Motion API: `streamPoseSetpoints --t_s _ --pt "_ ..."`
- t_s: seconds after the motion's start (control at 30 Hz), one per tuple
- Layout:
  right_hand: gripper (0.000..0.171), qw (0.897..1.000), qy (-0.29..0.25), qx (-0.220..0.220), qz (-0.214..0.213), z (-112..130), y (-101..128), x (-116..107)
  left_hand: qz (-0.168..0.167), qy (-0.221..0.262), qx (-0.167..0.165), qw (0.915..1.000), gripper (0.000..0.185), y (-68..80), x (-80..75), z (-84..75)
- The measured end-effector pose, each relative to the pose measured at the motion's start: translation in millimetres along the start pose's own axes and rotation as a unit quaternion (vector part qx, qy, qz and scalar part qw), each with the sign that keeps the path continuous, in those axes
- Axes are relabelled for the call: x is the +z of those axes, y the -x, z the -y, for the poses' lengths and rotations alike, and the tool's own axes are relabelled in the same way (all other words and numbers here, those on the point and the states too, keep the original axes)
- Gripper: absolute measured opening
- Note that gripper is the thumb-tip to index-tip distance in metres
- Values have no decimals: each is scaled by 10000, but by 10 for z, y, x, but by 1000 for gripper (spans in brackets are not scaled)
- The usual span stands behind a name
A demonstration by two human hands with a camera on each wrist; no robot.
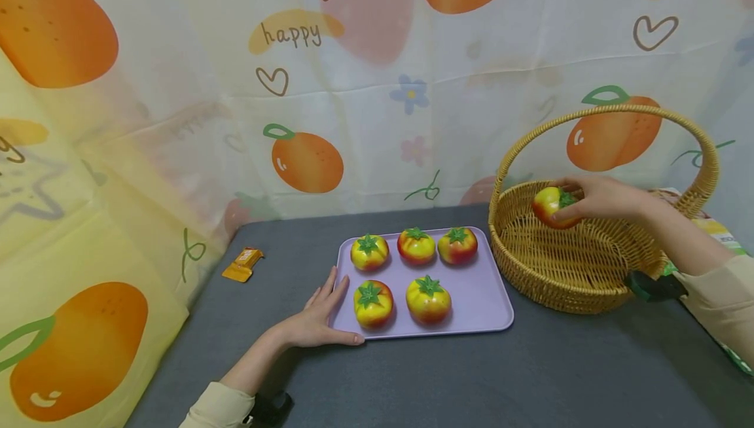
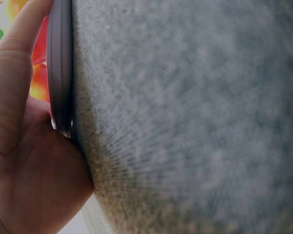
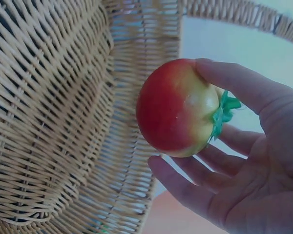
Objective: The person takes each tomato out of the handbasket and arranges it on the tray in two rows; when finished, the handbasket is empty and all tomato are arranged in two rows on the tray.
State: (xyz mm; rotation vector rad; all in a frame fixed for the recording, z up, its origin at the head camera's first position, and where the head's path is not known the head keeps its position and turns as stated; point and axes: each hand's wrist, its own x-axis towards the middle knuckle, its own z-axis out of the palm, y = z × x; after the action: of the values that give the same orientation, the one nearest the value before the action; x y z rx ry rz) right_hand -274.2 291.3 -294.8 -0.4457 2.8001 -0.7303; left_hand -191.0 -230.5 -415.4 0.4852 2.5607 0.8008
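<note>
My right hand holds a red-and-yellow tomato with a green leafy top over the wicker basket. In the right wrist view, thumb and fingers close round the tomato beside the woven basket wall. My left hand rests with spread, straight fingers along the left edge of a light purple tray, its thumb at the front rim. Several similar tomatoes sit on that tray in two rows. The left wrist view shows the hand against the tray's rim.
An orange-wrapped packet lies on the grey table, left of the tray. The basket's tall arched handle rises above the right hand. Behind hangs a fruit-printed cloth. Colourful packaging shows partly behind the basket.
</note>
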Motion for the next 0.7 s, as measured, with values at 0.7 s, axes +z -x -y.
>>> streamPoseSetpoints --t_s 0.7 --pt "76 9962 94 -454 -744 347 343 285 53 6 -7 10000 116 -14 -2 12"
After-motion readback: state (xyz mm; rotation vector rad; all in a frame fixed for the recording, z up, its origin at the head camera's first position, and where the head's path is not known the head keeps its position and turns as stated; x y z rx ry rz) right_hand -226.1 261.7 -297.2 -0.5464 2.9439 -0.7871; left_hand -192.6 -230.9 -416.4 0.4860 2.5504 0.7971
